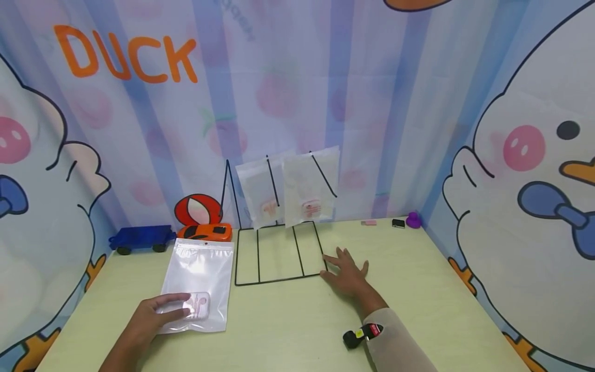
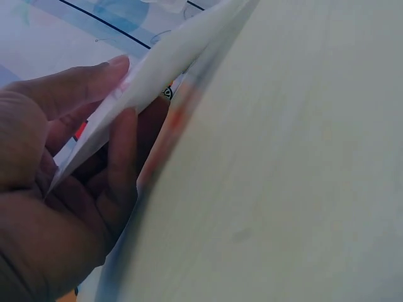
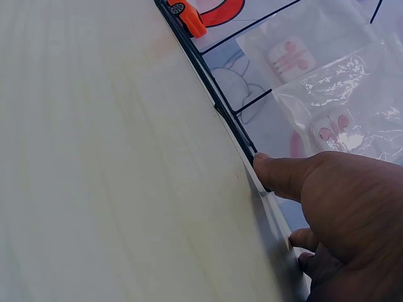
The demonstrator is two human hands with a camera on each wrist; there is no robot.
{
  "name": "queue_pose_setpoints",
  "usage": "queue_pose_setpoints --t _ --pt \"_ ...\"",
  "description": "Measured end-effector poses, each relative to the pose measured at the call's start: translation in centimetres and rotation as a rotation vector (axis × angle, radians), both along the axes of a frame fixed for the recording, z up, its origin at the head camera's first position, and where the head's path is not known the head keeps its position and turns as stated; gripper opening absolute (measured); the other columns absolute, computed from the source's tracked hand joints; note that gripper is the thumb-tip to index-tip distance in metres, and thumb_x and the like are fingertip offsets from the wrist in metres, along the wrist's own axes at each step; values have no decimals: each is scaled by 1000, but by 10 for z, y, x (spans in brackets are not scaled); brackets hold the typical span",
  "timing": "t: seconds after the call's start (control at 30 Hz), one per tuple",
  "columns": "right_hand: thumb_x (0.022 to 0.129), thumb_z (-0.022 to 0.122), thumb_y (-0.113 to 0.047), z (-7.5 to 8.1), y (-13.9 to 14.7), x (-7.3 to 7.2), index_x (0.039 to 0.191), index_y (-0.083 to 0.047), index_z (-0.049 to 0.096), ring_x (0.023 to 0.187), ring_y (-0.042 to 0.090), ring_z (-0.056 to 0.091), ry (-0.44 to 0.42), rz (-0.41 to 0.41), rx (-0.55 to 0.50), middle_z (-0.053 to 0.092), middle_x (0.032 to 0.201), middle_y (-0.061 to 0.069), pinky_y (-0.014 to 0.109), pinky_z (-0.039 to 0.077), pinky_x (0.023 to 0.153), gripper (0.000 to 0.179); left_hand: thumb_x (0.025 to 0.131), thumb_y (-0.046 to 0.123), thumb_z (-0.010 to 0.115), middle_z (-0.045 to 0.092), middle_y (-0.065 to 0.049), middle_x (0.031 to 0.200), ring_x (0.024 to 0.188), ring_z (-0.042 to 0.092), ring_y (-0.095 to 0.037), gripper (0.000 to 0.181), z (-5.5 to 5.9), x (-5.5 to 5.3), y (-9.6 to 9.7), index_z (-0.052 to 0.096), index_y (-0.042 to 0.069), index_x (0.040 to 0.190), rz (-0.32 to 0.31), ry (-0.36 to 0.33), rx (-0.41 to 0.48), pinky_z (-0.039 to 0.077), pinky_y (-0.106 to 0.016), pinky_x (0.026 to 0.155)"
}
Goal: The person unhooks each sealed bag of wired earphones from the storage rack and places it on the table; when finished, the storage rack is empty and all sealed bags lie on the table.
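My left hand (image 1: 147, 319) pinches a white zip bag (image 1: 204, 268), thumb on one face and fingers behind it. Inside the bag, near its bottom, lies a small white case (image 1: 199, 305) with pink earphones. In the left wrist view the bag (image 2: 170, 56) appears edge-on in my left hand (image 2: 75, 151). My right hand (image 1: 346, 275) rests spread at the right front corner of a black wire rack (image 1: 281, 280). The right wrist view has its thumb (image 3: 283, 175) touching the rack's frame. Two similar bags, a left one (image 1: 255, 181) and a right one (image 1: 304, 178), hang upright on the rack's prongs.
A blue toy cart (image 1: 141, 237) and an orange toy car (image 1: 205, 232) stand at the back left. Along the back right are a pink piece (image 1: 369, 222), a small black item (image 1: 398, 223) and a purple object (image 1: 413, 220). A printed curtain (image 1: 297, 77) rises behind the table.
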State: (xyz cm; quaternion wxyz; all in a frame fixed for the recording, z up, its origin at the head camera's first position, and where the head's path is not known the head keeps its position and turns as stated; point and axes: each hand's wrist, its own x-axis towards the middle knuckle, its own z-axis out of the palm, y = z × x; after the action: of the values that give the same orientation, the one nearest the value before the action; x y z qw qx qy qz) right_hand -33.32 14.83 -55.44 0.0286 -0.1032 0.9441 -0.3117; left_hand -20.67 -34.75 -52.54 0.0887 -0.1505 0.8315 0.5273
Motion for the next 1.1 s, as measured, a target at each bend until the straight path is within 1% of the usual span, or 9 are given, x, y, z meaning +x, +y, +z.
queue_pose_setpoints --t 0.13,0.23,0.47,0.6,0.7,0.87,0.93,1.03,1.1 --pt "106 66 -43 1 0 1 157 -25 61 171 42 15 1 -2 -1 29 180 18 85 -11 125 55 89 32 91 30 -31 174 164 21 -56 55 -2 0 0 76 15 139 -10 15 -16 16 -77 129" --pt "106 66 -43 1 0 0 157 -25 61 171 42 15 -1 -1 1 28 180 18 85 -12 125 55 89 34 91 29 -31 175 164 19 -57 56 -3 -1 -1 76 15 140 -16 2 -29 15 -78 128" --pt "107 66 -44 -1 2 -3 158 -27 60 171 42 14 3 2 9 28 181 17 84 -12 125 55 91 41 88 30 -31 174 162 18 -59 61 2 -3 2 72 17 144 -49 -22 -91 14 -82 126" --pt "106 66 -43 -1 2 -4 157 -26 61 171 43 16 7 3 10 28 180 18 85 -10 124 55 91 42 88 30 -32 174 162 17 -61 64 4 -3 3 70 15 147 -66 -12 -122 13 -83 125" --pt "106 66 -44 -2 2 -3 158 -26 60 171 42 15 5 4 7 28 181 18 85 -11 124 55 92 41 88 31 -32 174 162 18 -61 67 3 -3 2 68 14 149 -90 5 -153 14 -84 124" --pt "106 67 -44 -2 1 -4 157 -26 61 171 43 16 12 5 7 29 180 18 86 -10 124 55 93 50 85 35 -32 172 159 24 -63 72 1 -4 0 64 15 153 -142 12 -233 19 -86 122" --pt "106 66 -44 -2 1 -4 157 -26 61 171 43 15 10 6 11 28 180 18 86 -10 124 55 93 50 85 39 -32 170 158 27 -63 72 0 -3 -1 64 15 153 -163 34 -272 21 -85 122" --pt "107 66 -44 -3 1 -5 158 -27 60 171 42 14 0 7 13 27 181 17 85 -12 124 55 94 45 85 43 -33 167 157 32 -63 68 -3 -3 -2 65 13 152 -191 93 -340 25 -83 122" --pt "106 66 -44 -3 1 -5 158 -26 60 171 42 14 4 5 11 28 181 18 85 -11 124 55 94 42 85 43 -34 167 157 31 -64 66 -3 -3 -3 66 13 151 -190 118 -373 25 -84 122"
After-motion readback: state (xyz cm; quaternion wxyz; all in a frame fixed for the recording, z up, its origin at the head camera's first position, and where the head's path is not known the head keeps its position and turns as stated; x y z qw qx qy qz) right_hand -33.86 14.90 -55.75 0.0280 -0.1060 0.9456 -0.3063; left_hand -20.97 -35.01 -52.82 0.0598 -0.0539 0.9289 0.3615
